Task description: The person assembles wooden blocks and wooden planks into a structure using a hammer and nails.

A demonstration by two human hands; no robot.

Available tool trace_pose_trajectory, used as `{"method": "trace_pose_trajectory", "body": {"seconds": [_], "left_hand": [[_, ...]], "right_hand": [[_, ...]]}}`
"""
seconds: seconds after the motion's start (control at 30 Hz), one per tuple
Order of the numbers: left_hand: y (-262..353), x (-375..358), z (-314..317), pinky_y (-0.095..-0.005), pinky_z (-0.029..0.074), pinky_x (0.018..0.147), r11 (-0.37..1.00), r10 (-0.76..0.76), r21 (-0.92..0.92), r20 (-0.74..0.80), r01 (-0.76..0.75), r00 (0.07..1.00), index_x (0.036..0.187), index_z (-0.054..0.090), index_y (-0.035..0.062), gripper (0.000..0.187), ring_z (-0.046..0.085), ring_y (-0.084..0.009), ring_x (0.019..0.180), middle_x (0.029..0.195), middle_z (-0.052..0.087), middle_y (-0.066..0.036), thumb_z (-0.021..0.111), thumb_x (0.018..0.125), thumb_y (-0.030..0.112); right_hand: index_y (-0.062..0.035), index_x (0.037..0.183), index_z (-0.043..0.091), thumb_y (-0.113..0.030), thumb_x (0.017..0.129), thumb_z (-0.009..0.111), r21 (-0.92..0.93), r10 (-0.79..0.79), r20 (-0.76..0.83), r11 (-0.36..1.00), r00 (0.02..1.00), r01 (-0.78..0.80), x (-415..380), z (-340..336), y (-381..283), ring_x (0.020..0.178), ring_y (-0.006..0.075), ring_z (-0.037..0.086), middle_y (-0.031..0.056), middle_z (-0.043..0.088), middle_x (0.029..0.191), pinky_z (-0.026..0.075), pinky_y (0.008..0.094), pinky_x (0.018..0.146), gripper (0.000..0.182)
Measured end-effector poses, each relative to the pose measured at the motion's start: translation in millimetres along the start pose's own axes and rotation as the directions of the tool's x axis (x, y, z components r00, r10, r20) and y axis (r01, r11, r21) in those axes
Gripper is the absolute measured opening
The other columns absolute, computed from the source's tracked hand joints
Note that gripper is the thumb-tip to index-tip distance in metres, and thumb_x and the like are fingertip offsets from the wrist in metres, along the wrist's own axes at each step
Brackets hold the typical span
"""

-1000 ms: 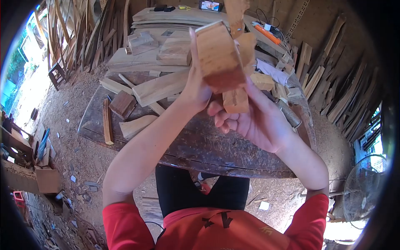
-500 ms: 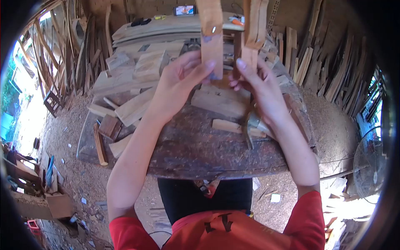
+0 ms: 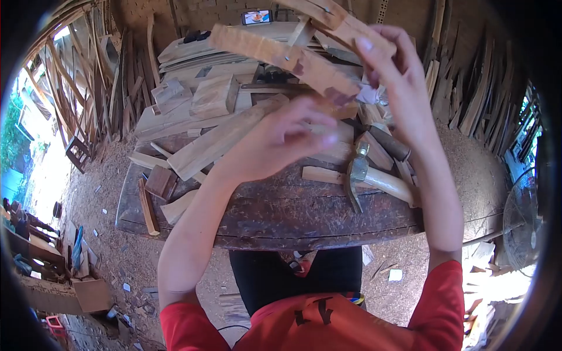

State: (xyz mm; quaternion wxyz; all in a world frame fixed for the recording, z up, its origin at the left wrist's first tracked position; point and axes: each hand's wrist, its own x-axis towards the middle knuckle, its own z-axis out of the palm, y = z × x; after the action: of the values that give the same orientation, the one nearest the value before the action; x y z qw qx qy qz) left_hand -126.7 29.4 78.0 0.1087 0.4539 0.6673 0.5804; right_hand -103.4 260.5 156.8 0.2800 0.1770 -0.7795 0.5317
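Observation:
My right hand point(image 3: 398, 76) grips a wooden frame piece point(image 3: 287, 57) by one of its bars, at the upper right. Two bars show, joined by a short crosspiece; the whole piece is tilted above the bench, its top cut off by the view. Below the nearer bar is my left hand point(image 3: 281, 140), off the wood, with fingers apart and slightly blurred. A claw hammer point(image 3: 358, 171) with a pale handle lies on the worn workbench point(image 3: 281, 213), close to my right forearm. Beside it rests a dark rounded handle point(image 3: 389, 143).
Boards and a wooden block point(image 3: 214, 96) cover the bench's far left. A small brown block point(image 3: 161, 181) and a thin stick point(image 3: 148, 207) lie near its left edge. At the back stands a lit phone point(image 3: 257, 17). A fan point(image 3: 521, 222) is at right.
The frame piece has turned from upright to slanted, its near ends swinging right. My left hand has let go of it and dropped lower; my right hand has risen, uncovering the hammer.

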Motion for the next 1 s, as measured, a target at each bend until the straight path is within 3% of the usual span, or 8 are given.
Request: {"method": "trace_pose_trajectory", "body": {"seconds": [0.13,0.17,0.3,0.4,0.5,0.63,0.9,1.0], "left_hand": [[33.8,-9.7,1.6,-0.0262,0.058,0.079,0.960,-0.243,-0.059,0.317,0.275,0.917,0.147,0.053,-0.0010,0.052,0.072,-0.0141,0.098,0.119,0.073,-0.010,0.070,0.100,0.014],[42.5,-12.3,2.6,-0.0228,0.056,0.067,0.946,-0.245,-0.121,0.337,0.300,0.909,0.136,0.063,-0.0028,0.043,0.073,-0.0111,0.085,0.096,0.077,-0.009,0.072,0.099,0.017],[45.8,-20.2,-18.7,-0.0174,0.050,0.053,0.976,-0.063,-0.193,0.200,0.103,0.978,0.111,0.073,0.0018,0.028,0.070,-0.0081,0.064,0.075,0.073,-0.003,0.072,0.100,0.028],[24.5,-12.1,-24.1,-0.0188,0.054,0.061,0.999,0.005,-0.032,-0.366,-0.017,0.930,0.115,0.070,0.0004,0.038,0.073,-0.0112,0.078,0.094,0.075,-0.010,0.077,0.096,0.032],[3.9,-1.9,-21.0,-0.0285,0.058,0.087,0.960,0.189,0.276,-0.496,-0.053,0.847,0.131,0.060,-0.0032,0.067,0.070,-0.0217,0.110,0.124,0.067,-0.019,0.085,0.088,0.041],[-0.3,-4.6,-16.9,-0.0425,0.032,0.123,0.939,0.123,0.342,-0.387,0.018,0.914,0.156,0.033,-0.0013,0.098,0.045,-0.0271,0.143,0.146,0.051,-0.018,0.089,0.084,0.033],[-21.3,2.8,-16.1,-0.0409,0.040,0.117,0.962,0.205,0.245,-0.366,-0.119,0.908,0.155,0.029,-0.0044,0.116,0.049,-0.0304,0.139,0.142,0.052,-0.022,0.094,0.074,0.048],[-34.9,5.6,-9.4,-0.0418,0.039,0.117,0.961,0.252,0.216,-0.418,-0.173,0.873,0.155,0.029,-0.0037,0.114,0.049,-0.0306,0.138,0.143,0.050,-0.021,0.093,0.075,0.048]], "right_hand": [[-0.0031,0.111,0.066,-0.025,0.097,0.075,0.064,-0.145,0.035,0.988,0.989,0.142,33.3,-4.8,-25.3,0.091,0.0072,0.061,0.0013,0.069,0.094,0.048,0.0245,0.084,0.028],[-0.0023,0.107,0.065,-0.023,0.097,0.075,0.009,-0.245,0.120,0.969,0.962,0.246,49.1,-9.3,-12.8,0.087,0.0076,0.062,0.0011,0.069,0.093,0.049,0.0262,0.080,0.025],[-0.0020,0.098,0.069,-0.028,0.093,0.072,-0.507,0.103,0.351,0.856,0.931,0.097,57.1,-7.3,-33.5,0.084,0.0138,0.066,0.0070,0.070,0.088,0.051,0.0302,0.076,0.026],[-0.0016,0.095,0.071,-0.036,0.089,0.074,-0.648,0.218,0.415,0.753,0.883,0.118,55.9,5.2,-56.1,0.085,0.0202,0.070,0.0124,0.074,0.089,0.053,0.0336,0.078,0.035],[-0.0014,0.095,0.076,-0.038,0.086,0.074,-0.686,0.278,0.440,0.717,0.854,0.120,63.0,19.2,-57.6,0.092,0.0259,0.073,0.0174,0.077,0.096,0.055,0.0372,0.083,0.038],[-0.0030,0.097,0.079,-0.042,0.082,0.074,-0.676,0.198,0.479,0.704,0.856,0.216,72.8,36.1,-40.4,0.093,0.0309,0.074,0.0182,0.078,0.098,0.056,0.0394,0.085,0.042],[-0.0002,0.081,0.078,-0.050,0.083,0.071,-0.695,0.219,0.448,0.695,0.867,0.184,47.4,57.7,-49.9,0.082,0.0375,0.074,0.0264,0.074,0.087,0.057,0.0451,0.079,0.051],[0.0008,0.094,0.076,-0.057,0.091,0.067,-0.649,0.271,0.476,0.751,0.837,0.126,42.8,47.3,-54.3,0.093,0.0327,0.073,0.0238,0.075,0.098,0.056,0.0424,0.085,0.058]]}}
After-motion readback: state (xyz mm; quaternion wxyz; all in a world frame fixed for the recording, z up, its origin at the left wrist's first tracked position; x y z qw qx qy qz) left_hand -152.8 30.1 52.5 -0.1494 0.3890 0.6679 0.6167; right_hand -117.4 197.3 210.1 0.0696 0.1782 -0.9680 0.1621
